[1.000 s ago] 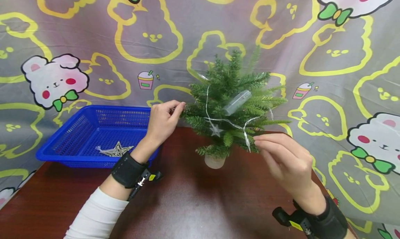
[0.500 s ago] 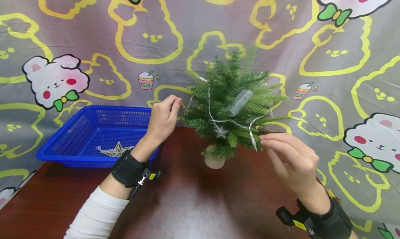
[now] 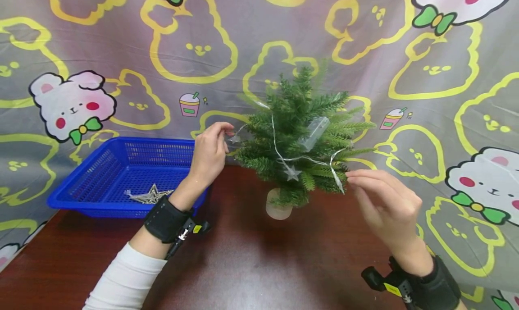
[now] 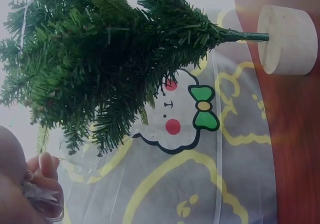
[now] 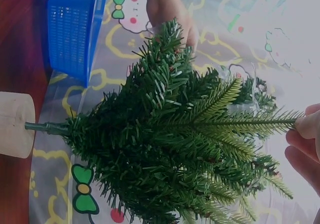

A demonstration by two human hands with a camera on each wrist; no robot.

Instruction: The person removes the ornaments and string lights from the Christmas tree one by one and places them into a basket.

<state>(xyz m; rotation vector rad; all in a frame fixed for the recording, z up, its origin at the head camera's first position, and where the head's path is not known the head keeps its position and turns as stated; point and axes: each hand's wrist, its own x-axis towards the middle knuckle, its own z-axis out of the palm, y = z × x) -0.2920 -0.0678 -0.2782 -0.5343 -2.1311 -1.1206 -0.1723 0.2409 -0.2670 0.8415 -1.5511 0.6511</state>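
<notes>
Roughly upright tree (image 3: pixel 292 114), top leaning rightward; left fingers (image 3: pixel 220 129) grip light string (image 4: pixel 39 194), right fingers (image 3: pixel 371 179) pinch branch (image 5: pixel 260 124).

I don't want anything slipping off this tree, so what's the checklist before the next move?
1. Left hand grips part of the star string: ok.
2. Whole string on the tree: not ok, part is in that hand.
3. Right hand free: not ok, it pinches a branch tip.
4. Clear plastic case resting among the branches: ok.
5. Pale base flat on the table: cannot tell.
6. Glittery star in the blue basket: ok.
</notes>
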